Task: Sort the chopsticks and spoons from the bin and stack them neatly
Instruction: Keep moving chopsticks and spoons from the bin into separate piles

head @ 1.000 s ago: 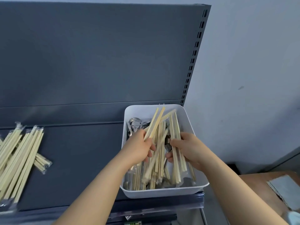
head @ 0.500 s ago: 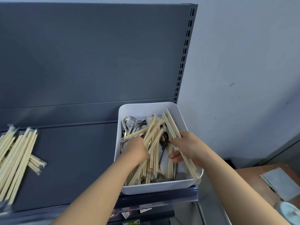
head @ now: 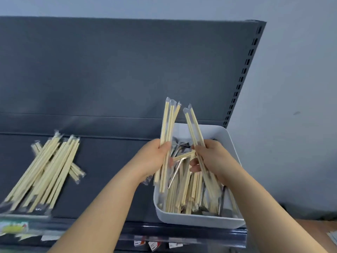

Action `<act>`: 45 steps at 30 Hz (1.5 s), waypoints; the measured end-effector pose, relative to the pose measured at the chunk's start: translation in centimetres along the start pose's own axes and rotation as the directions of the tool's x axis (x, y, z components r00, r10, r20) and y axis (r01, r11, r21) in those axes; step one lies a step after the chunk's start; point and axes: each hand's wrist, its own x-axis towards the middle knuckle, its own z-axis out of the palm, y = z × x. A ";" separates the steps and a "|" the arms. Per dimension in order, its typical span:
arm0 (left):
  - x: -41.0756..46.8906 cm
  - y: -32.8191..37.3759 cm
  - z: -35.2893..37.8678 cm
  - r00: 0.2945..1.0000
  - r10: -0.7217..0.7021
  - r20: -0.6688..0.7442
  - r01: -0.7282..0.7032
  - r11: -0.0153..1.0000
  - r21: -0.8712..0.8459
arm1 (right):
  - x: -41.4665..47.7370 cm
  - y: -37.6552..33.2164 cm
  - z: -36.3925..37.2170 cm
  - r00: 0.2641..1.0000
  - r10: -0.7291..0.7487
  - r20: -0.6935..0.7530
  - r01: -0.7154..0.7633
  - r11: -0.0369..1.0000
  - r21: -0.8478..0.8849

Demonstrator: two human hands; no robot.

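Chopsticks [head: 182, 194] in clear wrappers lie in two places on a wide grey shelf [head: 113, 161]. At its right end stands the white bin [head: 200, 219], crowded with them. Well to the left, a pile [head: 45, 170] lies fanned on the shelf. Above the bin, the left hand [head: 151, 157] grips a bundle [head: 168, 121] nearly upright, fingers curled round it. The right hand [head: 213, 157] pinches a pair [head: 193, 125], its top leaning left. Metal spoons [head: 175, 171] show between the chopsticks in the bin.
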 end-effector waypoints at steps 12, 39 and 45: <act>-2.6 -11.4 -16.8 0.916 -0.098 -0.389 0.120 0.992 0.031 | 4.0 -4.6 19.3 0.974 -0.066 0.215 0.120 0.960 -0.252; 1.8 -28.9 -33.8 0.972 -0.108 -0.210 0.208 0.812 0.546 | 7.7 -3.9 42.5 0.996 -0.054 0.065 0.083 0.778 -0.623; 2.3 -25.1 -33.6 0.967 0.147 -0.208 0.044 0.709 0.704 | 5.9 -5.8 39.1 0.962 -0.275 0.000 0.181 0.632 -0.754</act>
